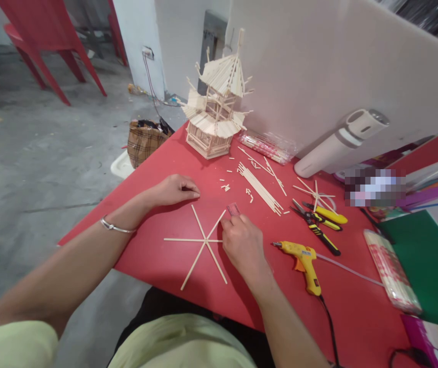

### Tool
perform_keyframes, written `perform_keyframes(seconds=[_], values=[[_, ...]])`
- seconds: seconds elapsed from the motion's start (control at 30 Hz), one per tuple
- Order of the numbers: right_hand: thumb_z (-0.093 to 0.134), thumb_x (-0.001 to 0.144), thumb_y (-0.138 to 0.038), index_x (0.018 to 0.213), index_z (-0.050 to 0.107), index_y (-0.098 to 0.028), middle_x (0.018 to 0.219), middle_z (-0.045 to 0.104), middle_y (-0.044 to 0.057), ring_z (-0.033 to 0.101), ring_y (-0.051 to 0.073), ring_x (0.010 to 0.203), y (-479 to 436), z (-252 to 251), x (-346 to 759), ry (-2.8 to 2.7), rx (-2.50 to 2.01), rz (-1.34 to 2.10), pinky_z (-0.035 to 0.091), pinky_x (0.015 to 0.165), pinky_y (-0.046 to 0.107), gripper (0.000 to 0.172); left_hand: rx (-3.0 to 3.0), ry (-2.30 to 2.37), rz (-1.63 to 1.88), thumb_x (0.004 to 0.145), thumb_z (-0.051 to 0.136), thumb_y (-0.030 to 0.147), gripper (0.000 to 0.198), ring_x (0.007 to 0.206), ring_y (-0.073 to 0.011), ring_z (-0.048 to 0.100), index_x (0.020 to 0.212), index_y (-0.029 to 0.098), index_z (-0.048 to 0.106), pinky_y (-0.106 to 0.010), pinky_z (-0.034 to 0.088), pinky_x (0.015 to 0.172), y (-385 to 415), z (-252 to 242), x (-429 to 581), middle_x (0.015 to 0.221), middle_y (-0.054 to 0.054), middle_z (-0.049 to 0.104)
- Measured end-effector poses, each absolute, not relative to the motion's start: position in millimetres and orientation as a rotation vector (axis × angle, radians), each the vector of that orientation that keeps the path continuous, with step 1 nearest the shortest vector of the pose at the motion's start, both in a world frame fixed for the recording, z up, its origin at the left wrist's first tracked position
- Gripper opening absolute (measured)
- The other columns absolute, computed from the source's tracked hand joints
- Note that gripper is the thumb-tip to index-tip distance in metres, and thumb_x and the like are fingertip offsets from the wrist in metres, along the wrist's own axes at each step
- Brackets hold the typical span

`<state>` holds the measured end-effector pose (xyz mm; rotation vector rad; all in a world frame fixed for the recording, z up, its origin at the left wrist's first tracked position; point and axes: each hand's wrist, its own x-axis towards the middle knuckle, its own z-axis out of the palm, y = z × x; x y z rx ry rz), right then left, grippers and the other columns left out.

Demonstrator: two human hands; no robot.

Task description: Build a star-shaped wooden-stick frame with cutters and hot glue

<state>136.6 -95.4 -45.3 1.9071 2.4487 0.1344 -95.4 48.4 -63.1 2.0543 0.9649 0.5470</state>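
Had a six-armed stick star (205, 240) flat on a red table (142, 250)

Found the star near the front edge of the table, just before the body and between the two forearms. Rested the left hand (175, 189) on the table beyond the star, with fingers curled in and thumb drawn up against them. Wore a silver bracelet (116, 226) on that forearm. Had the right hand (244, 243) at the star's right side, with fingers folded, at the end of one stick. Saw a small pink piece (233, 209) by those fingers; could not tell whether gripped or merely lying beside them.

Saw loose sticks (260, 189) beyond the right hand, with short bits (249, 194) near them. Found a smaller star (316, 195) farther right, just beside black-and-yellow cutters (320, 237). Noticed a yellow glue gun (299, 250) lying on its side, with nozzle turned toward the right hand. Saw at the far corner an upright stick tower (213, 125) with tiered roofs, just beside a packet of sticks (268, 148), and farther right a pale bottle (333, 148).
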Motion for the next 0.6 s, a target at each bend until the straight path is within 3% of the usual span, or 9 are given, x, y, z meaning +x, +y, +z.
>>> perform_keyframes(seconds=[0.6], values=[[0.049,0.096,-0.01,0.091,0.073,-0.021,0.088,0.07,0.007,0.06,0.02,0.093,-95.5,-42.5,135.7,2.445,1.91,0.121,0.039,0.069,0.029,0.027,2.07,0.97,0.526,0.086,0.065,0.052,0.037,0.081,-0.0177,0.068,0.082,0.017,0.076,-0.026,0.051,0.078,48.4,-63.3,-95.2,0.09,-0.006,0.076]])
